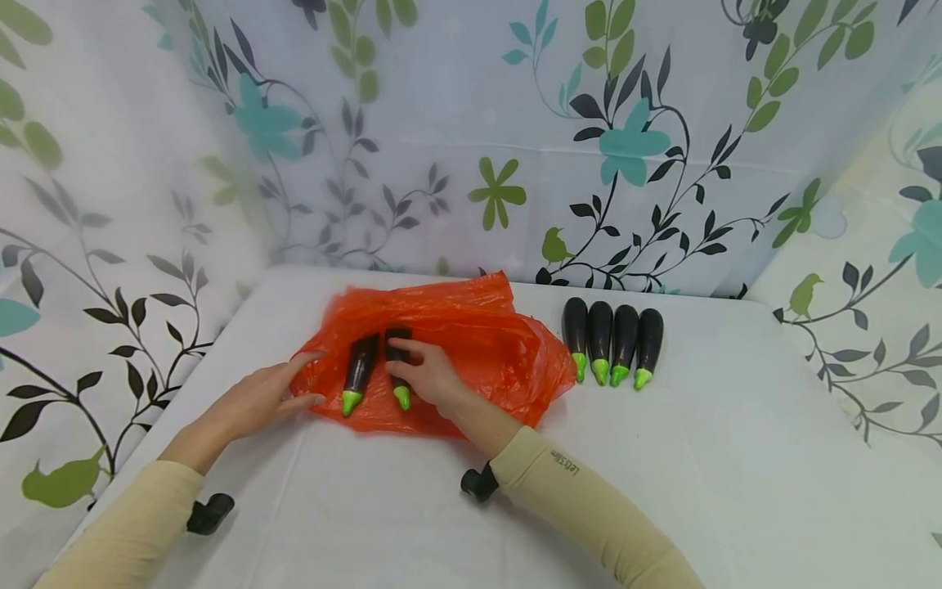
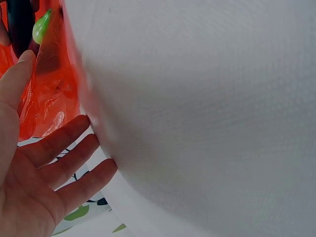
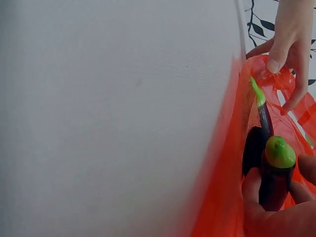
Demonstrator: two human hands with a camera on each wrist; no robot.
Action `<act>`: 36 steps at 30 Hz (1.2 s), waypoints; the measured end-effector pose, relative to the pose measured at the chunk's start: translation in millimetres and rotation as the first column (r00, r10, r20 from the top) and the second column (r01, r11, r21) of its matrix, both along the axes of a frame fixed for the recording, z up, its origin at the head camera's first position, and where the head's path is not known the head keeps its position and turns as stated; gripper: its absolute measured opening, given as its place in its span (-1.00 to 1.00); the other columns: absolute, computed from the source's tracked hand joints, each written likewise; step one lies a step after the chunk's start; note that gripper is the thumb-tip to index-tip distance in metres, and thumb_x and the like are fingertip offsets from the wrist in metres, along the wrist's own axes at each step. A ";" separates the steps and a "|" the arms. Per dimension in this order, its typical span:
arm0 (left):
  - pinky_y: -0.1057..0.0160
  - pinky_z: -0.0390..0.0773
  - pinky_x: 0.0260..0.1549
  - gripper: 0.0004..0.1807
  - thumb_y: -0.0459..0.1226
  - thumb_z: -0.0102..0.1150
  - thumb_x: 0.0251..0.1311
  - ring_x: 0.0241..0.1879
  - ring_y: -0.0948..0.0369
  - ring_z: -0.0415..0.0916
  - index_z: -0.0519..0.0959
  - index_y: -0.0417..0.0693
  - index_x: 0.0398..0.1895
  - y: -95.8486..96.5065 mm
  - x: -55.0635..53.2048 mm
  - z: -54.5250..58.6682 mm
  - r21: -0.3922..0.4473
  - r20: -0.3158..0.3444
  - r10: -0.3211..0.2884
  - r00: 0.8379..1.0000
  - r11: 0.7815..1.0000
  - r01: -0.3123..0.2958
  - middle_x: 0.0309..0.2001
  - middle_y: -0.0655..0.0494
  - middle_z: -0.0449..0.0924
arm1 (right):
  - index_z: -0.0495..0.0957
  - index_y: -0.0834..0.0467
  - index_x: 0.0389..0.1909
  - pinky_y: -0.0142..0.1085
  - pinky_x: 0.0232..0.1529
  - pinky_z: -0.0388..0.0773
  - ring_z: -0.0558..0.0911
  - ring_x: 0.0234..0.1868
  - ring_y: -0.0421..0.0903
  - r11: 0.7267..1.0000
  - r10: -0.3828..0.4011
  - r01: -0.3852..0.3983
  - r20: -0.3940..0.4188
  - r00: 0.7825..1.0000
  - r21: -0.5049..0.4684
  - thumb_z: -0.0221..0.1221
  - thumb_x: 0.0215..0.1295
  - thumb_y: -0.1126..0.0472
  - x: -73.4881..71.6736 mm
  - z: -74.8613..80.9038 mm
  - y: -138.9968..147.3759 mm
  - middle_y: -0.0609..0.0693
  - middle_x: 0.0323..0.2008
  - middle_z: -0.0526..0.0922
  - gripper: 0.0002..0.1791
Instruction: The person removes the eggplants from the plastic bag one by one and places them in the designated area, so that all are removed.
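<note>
A red plastic bag (image 1: 493, 360) lies spread on the white table, with two dark eggplants on it. My right hand (image 1: 434, 376) grips the right-hand eggplant (image 1: 401, 394); in the right wrist view, thumb and fingers surround its dark body (image 3: 274, 190) below the green stem end. Just left of it lies the other eggplant (image 1: 361, 366), its green end toward me. At the bag's left end is my left hand (image 1: 257, 401), thumb and fingers apart along the plastic. The left wrist view shows that hand's fingers (image 2: 74, 185) extended and spread.
Several more eggplants (image 1: 624, 339) stand in a row right of the bag, green ends toward me. White tabletop (image 1: 353, 507) stretches in front and to the right. A patterned curtain (image 1: 441, 164) rises behind and at both sides. Black devices (image 1: 209, 514) sit at both wrists.
</note>
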State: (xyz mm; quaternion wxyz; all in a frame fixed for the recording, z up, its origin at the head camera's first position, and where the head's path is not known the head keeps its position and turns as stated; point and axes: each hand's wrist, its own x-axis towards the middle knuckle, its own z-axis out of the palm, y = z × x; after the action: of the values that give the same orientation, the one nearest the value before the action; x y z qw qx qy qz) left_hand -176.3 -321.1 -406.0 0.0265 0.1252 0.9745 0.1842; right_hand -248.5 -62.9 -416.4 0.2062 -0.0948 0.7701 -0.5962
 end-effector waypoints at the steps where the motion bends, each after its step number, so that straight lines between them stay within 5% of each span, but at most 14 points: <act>1: -0.27 0.49 -0.06 -0.23 0.01 0.30 0.19 -0.05 -0.18 0.52 0.23 -0.05 0.38 -0.1 0.1 -0.1 0.000 -0.003 -0.003 1.000 1.000 0.003 0.07 -0.29 0.53 | 0.52 -0.18 0.25 -0.20 0.02 0.58 0.44 0.09 -0.05 1.000 -0.005 0.005 -0.006 1.000 0.003 0.27 0.31 0.15 0.0 0.2 0.5 -0.06 0.20 0.48 -0.52; 12: -0.28 0.46 -0.02 -0.23 0.02 0.30 0.20 0.01 -0.21 0.50 0.22 -0.05 0.38 -1.0 0.3 -1.8 0.014 -0.006 -0.009 1.000 1.000 0.010 0.11 -0.30 0.51 | 0.52 -0.25 0.21 -0.24 -0.06 0.62 0.44 0.06 -0.03 0.999 0.022 -0.021 -0.022 1.000 0.042 0.23 0.35 0.22 4.4 5.9 16.6 -0.05 0.09 0.47 -0.53; 20: -0.15 0.53 -0.15 -0.24 -0.02 0.32 0.18 -0.24 0.04 0.53 0.24 -0.07 0.37 -2.1 -0.7 -1.2 -0.001 -0.032 -0.036 0.999 0.999 0.036 -0.19 -0.02 0.58 | 0.53 -0.33 0.19 -0.22 -0.08 0.62 0.43 0.12 -0.01 0.990 0.072 -0.068 -0.028 0.997 0.122 0.24 0.34 0.21 13.1 13.6 31.7 -0.07 0.12 0.48 -0.52; 36: -0.23 0.49 -0.04 -0.24 0.01 0.30 0.20 -0.06 -0.15 0.53 0.25 -0.07 0.37 -1.4 -0.2 0.0 0.008 -0.021 -0.025 0.999 1.000 0.025 0.05 -0.25 0.55 | 0.48 -0.39 0.21 -0.19 -0.10 0.63 0.42 0.15 0.02 0.980 0.148 -0.145 -0.014 0.989 0.138 0.25 0.33 0.15 29.1 21.9 75.0 -0.02 0.22 0.43 -0.49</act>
State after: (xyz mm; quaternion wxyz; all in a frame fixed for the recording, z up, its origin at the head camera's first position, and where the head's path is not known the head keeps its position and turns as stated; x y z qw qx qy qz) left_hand -176.6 -322.5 -406.0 0.0182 0.1393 0.9723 0.1866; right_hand -219.4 12.1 -394.5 0.2461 -0.1442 0.8024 -0.5242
